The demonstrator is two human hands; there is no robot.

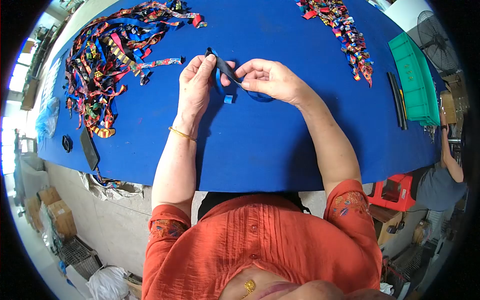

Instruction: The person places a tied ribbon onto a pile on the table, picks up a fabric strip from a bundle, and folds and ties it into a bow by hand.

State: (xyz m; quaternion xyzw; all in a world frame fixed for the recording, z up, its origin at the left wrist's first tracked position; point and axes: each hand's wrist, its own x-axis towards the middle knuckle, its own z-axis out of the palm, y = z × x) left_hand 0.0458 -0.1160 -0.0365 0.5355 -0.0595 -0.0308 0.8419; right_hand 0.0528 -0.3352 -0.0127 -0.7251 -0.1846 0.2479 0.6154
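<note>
A dark blue-black strap (226,69) is stretched between my two hands above the blue table. My left hand (197,77) pinches its upper end between thumb and fingers. My right hand (272,80) pinches it lower down, and a loop of the strap hangs below those fingers. Just under the strap, a small light-blue piece (228,99) lies on the cloth. Part of the strap is hidden behind the fingers.
A large heap of colourful straps (95,60) lies at left, and a row of bundled straps (350,40) at upper right. A green crate (415,80) and black rods (397,100) are at right. Another person (442,175) sits beyond the right edge, near a red stool (395,194).
</note>
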